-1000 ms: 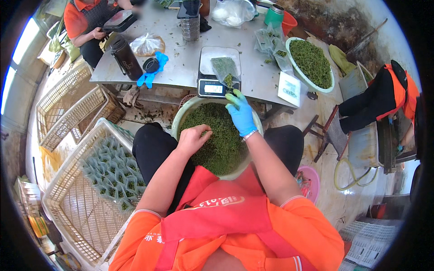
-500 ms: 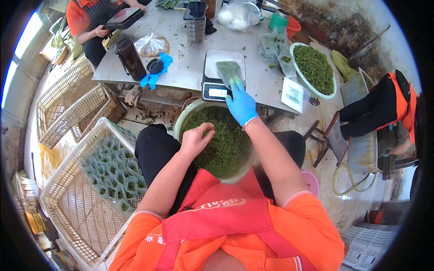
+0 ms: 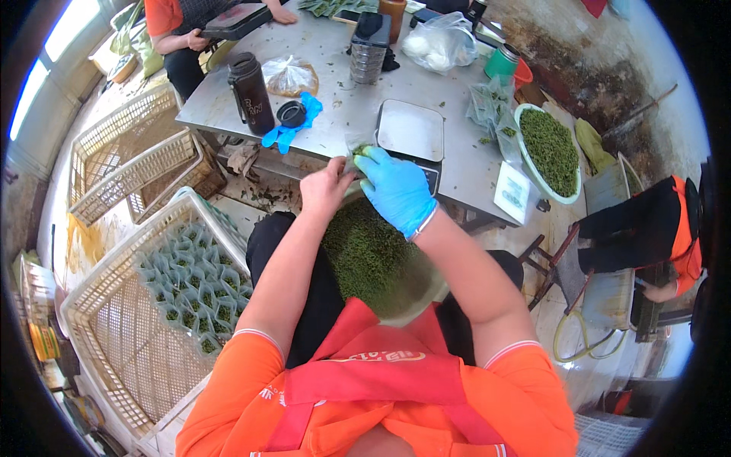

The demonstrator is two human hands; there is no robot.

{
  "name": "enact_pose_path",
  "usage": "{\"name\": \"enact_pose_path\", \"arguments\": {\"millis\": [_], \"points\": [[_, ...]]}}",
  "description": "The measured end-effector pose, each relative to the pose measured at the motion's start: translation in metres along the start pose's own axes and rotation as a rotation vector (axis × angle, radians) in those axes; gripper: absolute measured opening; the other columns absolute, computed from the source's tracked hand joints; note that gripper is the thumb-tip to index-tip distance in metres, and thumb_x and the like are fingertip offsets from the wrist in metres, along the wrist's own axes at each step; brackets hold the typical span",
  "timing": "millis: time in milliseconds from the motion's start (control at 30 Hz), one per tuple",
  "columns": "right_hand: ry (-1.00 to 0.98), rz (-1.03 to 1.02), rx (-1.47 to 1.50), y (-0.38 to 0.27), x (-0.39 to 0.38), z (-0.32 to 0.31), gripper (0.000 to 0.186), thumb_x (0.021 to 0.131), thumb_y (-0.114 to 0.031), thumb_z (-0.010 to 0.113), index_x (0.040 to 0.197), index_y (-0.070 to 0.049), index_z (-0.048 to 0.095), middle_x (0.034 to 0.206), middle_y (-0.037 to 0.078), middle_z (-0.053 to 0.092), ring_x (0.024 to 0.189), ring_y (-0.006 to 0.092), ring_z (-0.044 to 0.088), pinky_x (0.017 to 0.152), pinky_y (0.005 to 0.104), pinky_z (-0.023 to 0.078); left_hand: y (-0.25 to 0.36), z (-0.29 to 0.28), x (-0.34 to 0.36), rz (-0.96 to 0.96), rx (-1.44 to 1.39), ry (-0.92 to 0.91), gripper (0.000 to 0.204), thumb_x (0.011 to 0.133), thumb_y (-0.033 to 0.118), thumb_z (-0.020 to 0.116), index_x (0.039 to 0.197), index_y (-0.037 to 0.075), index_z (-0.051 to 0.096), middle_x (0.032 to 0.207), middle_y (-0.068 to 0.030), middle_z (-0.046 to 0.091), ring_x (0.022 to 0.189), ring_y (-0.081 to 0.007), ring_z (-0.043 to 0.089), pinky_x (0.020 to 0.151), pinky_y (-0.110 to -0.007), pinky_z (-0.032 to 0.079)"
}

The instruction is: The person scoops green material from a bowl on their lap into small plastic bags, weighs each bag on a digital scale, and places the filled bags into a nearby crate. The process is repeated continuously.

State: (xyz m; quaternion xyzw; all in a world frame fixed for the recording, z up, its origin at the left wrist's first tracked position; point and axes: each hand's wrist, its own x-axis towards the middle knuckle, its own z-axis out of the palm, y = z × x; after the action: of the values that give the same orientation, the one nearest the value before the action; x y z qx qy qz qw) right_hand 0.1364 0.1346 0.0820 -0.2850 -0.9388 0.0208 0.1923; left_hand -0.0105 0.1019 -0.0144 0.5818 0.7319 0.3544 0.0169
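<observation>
My left hand (image 3: 324,186), bare, and my right hand (image 3: 392,190), in a blue glove, are closed on a small clear bag of green bits (image 3: 358,152) at the table's front edge. The bag is just left of a scale (image 3: 411,129), whose pan shows bare and whose display is mostly hidden behind my right hand. Below my hands, between my knees, is a pale basin (image 3: 432,282) heaped with small green bits (image 3: 362,259). A slatted crate (image 3: 99,320) at my left holds several filled small bags (image 3: 190,282).
The steel table (image 3: 205,110) carries a bottle (image 3: 250,95), a loose blue glove (image 3: 285,135), several bags (image 3: 491,107) and a green-filled basin (image 3: 548,152). A co-worker (image 3: 164,19) is at upper left, another (image 3: 659,228) at right beside a chair (image 3: 567,274). Crates (image 3: 114,183) stand at left.
My right hand has brought the bag off the scale pan toward the left. My left hand has risen from above the basin to the bag. The view has shifted slightly.
</observation>
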Motion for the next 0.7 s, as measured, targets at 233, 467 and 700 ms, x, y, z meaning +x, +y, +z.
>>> {"name": "enact_pose_path", "arguments": {"millis": [233,467,700], "points": [[0.036,0.121,0.322,0.015,0.007,0.035,0.027,0.076,-0.011,0.052,0.104,-0.008,0.054,0.100,0.015,0.057,0.076,0.0349,0.059,0.065,0.0412,0.048,0.004,0.009,-0.005,0.010,0.035,-0.049,0.041,0.073,0.030,0.063,0.104,0.010,0.047,0.078,-0.0092,0.064,0.068,-0.0307,0.062,0.056,-0.041,0.047],[-0.067,0.264,0.324,-0.001,-0.016,0.010,0.036,0.076,-0.013,0.059,0.111,-0.009,0.056,0.115,0.012,0.056,0.093,0.0285,0.059,0.078,0.0353,0.049,0.010,0.005,-0.002,-0.048,-0.045,-0.053,0.050,0.068,0.026,0.068,0.112,0.014,0.047,0.083,-0.0111,0.064,0.073,-0.0310,0.062,0.059,-0.041,0.046],[-0.313,0.204,0.067,0.008,-0.005,0.047,0.044,0.075,-0.009,0.052,0.118,-0.006,0.048,0.120,0.015,0.051,0.089,0.0323,0.059,0.073,0.0396,0.050,0.008,0.010,-0.006,-0.007,-0.001,-0.046,0.054,0.066,0.018,0.067,0.116,0.016,0.046,0.084,-0.0121,0.063,0.075,-0.0319,0.061,0.063,-0.041,0.047]]}}
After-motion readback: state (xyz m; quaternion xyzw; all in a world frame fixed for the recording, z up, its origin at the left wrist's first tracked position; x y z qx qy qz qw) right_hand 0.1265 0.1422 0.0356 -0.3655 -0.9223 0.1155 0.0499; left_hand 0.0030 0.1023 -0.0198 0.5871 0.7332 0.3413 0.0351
